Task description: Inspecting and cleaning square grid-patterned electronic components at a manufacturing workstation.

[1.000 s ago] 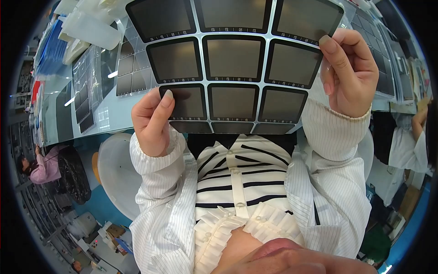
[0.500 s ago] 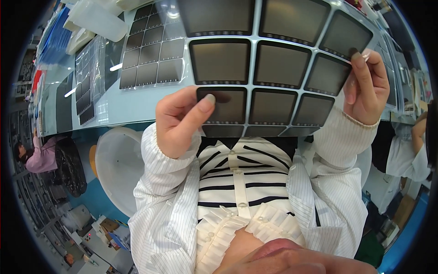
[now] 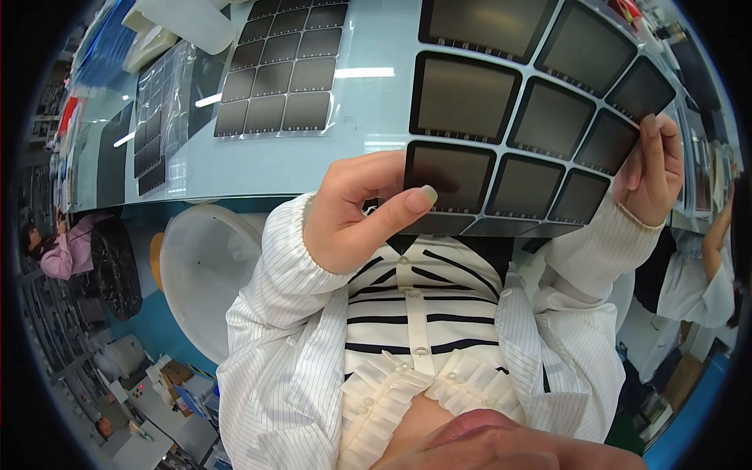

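Between my two hands, raised above the table's front edge, is a sheet of dark rectangular screen panels [image 3: 467, 96] laid out in rows with pale gaps. My left hand [image 3: 364, 207] pinches its lower left part, the thumb lying on top of a corner panel. On the far edge at the right, my right hand [image 3: 650, 168] grips the sheet, thumb in front and fingers partly hidden behind. The sheet is tilted, its right side turned away. A similar sheet of dark panels [image 3: 282, 66] lies flat on the table to the left.
The pale glossy table [image 3: 235, 168] runs along the front. Clear plastic film with dark panels [image 3: 153, 133] lies at its left, near a translucent white container [image 3: 188, 23] and blue sheets [image 3: 102, 43]. Below the edge stands a white tub [image 3: 207, 274]. Other people [image 3: 66, 254] are at both sides.
The held sheet and both my hands have shifted right, and the sheet has turned more at an angle. More of the table and the flat sheet shows at left.
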The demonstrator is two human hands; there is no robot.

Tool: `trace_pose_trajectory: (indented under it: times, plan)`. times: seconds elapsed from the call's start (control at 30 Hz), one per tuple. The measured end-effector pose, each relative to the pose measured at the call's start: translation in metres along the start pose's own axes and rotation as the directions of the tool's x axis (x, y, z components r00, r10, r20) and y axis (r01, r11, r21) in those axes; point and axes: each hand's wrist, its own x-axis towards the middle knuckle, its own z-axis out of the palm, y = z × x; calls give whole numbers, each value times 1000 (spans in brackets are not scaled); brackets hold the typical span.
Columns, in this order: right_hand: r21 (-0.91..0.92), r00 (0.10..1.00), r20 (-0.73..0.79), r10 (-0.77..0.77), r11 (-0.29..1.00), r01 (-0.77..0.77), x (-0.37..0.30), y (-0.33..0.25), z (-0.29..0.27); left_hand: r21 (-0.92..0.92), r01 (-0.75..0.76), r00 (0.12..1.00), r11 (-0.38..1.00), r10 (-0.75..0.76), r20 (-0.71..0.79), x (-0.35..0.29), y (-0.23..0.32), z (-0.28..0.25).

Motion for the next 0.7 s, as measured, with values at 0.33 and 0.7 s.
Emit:
trace_pose_trajectory:
  times: [0.33, 0.7]
  plan:
    - [76, 994, 27, -106, 992, 104, 23, -3, -11, 42, 110, 992, 993, -107, -72, -10, -4, -1]
    - [-8, 986, 109, -127, 992, 129, 25, -2, 1, 76, 90, 989, 993, -81, -121, -14, 1, -8]
